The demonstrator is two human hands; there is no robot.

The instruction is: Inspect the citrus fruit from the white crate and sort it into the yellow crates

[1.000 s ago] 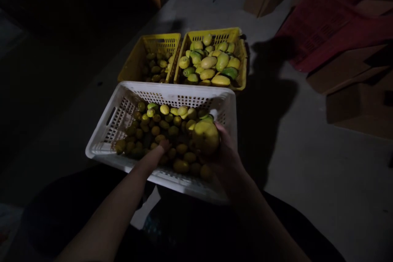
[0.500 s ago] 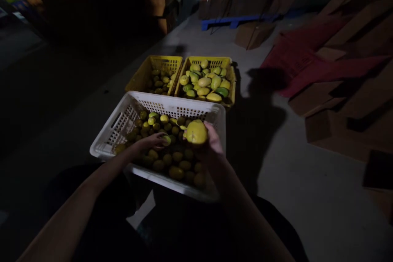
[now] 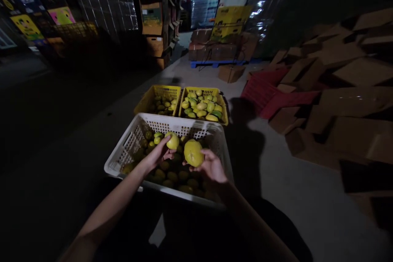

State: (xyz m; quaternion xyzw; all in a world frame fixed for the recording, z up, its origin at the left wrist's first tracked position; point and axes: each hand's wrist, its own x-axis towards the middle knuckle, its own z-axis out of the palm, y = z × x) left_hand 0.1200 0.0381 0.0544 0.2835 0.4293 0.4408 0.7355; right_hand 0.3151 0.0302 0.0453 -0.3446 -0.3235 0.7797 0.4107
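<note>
My left hand is closed around a round yellow lemon, thumb on top. Beside it, my right hand grips a larger yellow lemon from the right side and below. Both hands are raised over a white plastic crate with slotted walls. Inside that crate lie many yellow and greenish lemons, mostly in shadow.
Behind the white crate stand a left yellow crate and a right yellow crate, both holding lemons. Cardboard boxes and a red crate lie to the right. Farther back are a blue pallet and stacked cartons.
My left hand has lifted a lemon out of the white crate, up beside the one in my right hand. The view has tilted upward, showing more of the background.
</note>
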